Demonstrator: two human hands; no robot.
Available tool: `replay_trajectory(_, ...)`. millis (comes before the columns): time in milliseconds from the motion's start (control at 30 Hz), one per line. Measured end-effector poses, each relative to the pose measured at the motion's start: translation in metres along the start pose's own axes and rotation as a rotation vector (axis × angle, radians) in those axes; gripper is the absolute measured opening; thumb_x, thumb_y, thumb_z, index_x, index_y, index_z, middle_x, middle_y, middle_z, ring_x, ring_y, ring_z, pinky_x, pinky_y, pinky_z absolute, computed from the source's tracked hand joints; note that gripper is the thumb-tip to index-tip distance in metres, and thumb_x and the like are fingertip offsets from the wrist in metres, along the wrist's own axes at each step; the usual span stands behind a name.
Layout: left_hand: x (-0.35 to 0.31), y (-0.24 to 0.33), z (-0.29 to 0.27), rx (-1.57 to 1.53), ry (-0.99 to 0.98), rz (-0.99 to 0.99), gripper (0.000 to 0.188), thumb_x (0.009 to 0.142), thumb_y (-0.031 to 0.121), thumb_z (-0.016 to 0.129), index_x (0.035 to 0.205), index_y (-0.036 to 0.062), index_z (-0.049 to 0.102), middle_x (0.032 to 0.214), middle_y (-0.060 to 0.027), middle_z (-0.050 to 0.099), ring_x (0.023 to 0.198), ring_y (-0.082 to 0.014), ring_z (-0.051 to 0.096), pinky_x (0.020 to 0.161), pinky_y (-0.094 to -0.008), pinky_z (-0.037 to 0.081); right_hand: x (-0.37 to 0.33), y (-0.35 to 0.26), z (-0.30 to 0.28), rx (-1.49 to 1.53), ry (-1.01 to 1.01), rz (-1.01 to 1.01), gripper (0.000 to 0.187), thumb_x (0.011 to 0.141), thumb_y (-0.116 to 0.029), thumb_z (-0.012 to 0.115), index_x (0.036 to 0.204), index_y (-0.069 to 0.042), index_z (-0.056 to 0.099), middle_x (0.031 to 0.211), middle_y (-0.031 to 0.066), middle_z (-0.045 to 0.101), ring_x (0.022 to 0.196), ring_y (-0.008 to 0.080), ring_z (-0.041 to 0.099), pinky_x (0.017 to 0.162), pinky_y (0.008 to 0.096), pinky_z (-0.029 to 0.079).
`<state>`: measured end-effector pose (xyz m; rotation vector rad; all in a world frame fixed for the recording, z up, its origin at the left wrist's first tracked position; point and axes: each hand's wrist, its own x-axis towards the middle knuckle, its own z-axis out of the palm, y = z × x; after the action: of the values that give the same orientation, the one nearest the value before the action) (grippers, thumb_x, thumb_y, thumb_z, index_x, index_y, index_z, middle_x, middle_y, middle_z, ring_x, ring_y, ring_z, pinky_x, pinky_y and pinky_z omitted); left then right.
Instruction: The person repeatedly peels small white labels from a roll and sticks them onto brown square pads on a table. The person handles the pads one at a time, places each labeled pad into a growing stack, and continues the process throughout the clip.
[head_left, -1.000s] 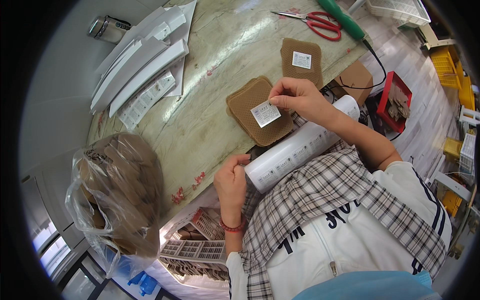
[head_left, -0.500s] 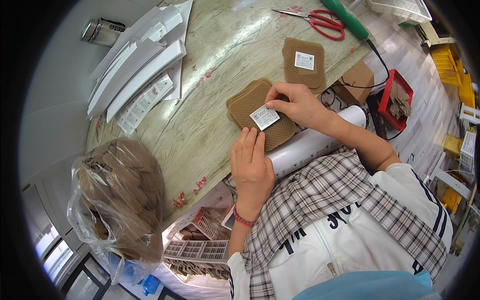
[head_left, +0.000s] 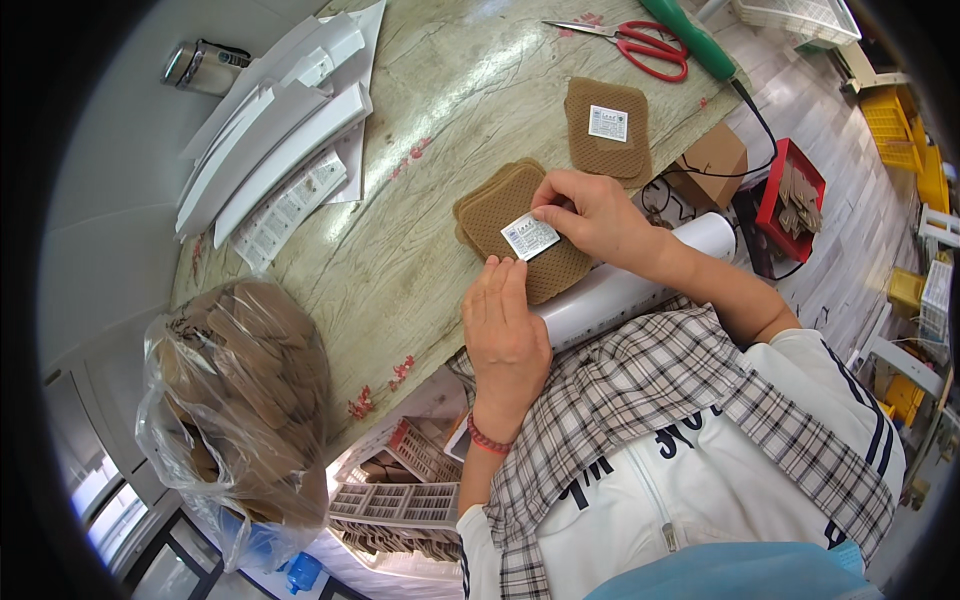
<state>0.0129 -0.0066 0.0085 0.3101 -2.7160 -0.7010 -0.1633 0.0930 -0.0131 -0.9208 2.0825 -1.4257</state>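
A stack of brown mesh-textured pads (head_left: 560, 277) with rounded corners lies at the table's near edge, slightly fanned at its far left. On the top pad sits a small white printed label (head_left: 528, 238). My right hand (head_left: 603, 218) pinches the label's upper right corner between thumb and forefinger. My left hand (head_left: 503, 335) lies flat with fingers stretched out, its fingertips at the label's lower left edge and the pad. Farther off to the right, another stack of brown pads (head_left: 588, 155) bears a similar white label (head_left: 608, 123).
Red-handled scissors (head_left: 650, 48) and a green-handled corded tool (head_left: 705, 45) lie at the far right. Curled white label sheets (head_left: 290, 150) and a metal flask (head_left: 207, 65) stand left. A clear bag of brown pieces (head_left: 240, 380) hangs near left; a white roll (head_left: 640, 283) borders the table.
Almost nothing differs. My right hand has shifted very slightly, still pinching the label corner, and my left fingers have drawn a little closer together.
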Motion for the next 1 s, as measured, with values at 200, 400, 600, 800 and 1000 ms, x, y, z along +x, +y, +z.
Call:
replay_trajectory(200, 0.005, 0.0, 0.002, 0.096, -0.061, 0.024, 0.069, 0.074, -0.009, 0.054, 0.143, -0.0007, 0.048, 0.127, -0.0193, 0.053, 0.119, -0.0363, 0.051, 0.103, -0.0473, 0.04, -0.001, 0.004, 0.002, -0.011, 0.023, -0.04, 0.014, 0.088, -0.013, 0.068, 0.09, 0.0, 0.064, 0.082, 0.0162, 0.068, 0.076, 0.0312, 0.068, 0.069, 0.0385, 0.054)
replay_trajectory(400, 0.008, 0.003, -0.001, 0.155, -0.107, 0.051, 0.061, 0.081, -0.002, 0.054, 0.141, -0.0053, 0.048, 0.122, -0.0183, 0.053, 0.12, -0.0346, 0.051, 0.107, -0.0502, 0.037, -0.003, 0.003, 0.003, -0.043, 0.043, -0.078, 0.013, 0.087, -0.013, 0.068, 0.09, -0.001, 0.064, 0.082, 0.0162, 0.067, 0.077, 0.0323, 0.068, 0.069, 0.0395, 0.054)
replay_trajectory(600, 0.008, 0.003, 0.001, 0.181, -0.137, 0.046, 0.061, 0.081, -0.001, 0.055, 0.142, -0.0057, 0.048, 0.134, -0.0174, 0.05, 0.123, -0.0329, 0.048, 0.11, -0.0501, 0.033, -0.004, 0.004, 0.005, -0.098, 0.075, -0.121, 0.012, 0.087, -0.012, 0.068, 0.088, -0.001, 0.062, 0.084, 0.0157, 0.065, 0.076, 0.0336, 0.066, 0.068, 0.0406, 0.053)
replay_trajectory(800, 0.009, 0.002, 0.004, 0.243, -0.157, 0.075, 0.068, 0.074, -0.004, 0.054, 0.141, -0.0086, 0.047, 0.15, -0.0169, 0.043, 0.125, -0.0323, 0.046, 0.111, -0.0479, 0.031, -0.006, 0.006, 0.011, -0.24, 0.125, -0.219, 0.016, 0.086, -0.006, 0.07, 0.099, -0.001, 0.064, 0.081, 0.0124, 0.064, 0.068, 0.0225, 0.065, 0.062, 0.0333, 0.053)
replay_trajectory(1000, 0.009, 0.004, 0.003, 0.29, -0.21, 0.06, 0.063, 0.081, 0.003, 0.055, 0.143, -0.0091, 0.044, 0.152, -0.0172, 0.041, 0.127, -0.0322, 0.044, 0.111, -0.0527, 0.029, -0.008, -0.004, 0.008, -0.287, 0.136, -0.134, 0.048, 0.085, -0.012, 0.069, 0.13, -0.007, 0.055, 0.091, 0.0122, 0.064, 0.078, 0.0268, 0.066, 0.067, 0.0385, 0.054)
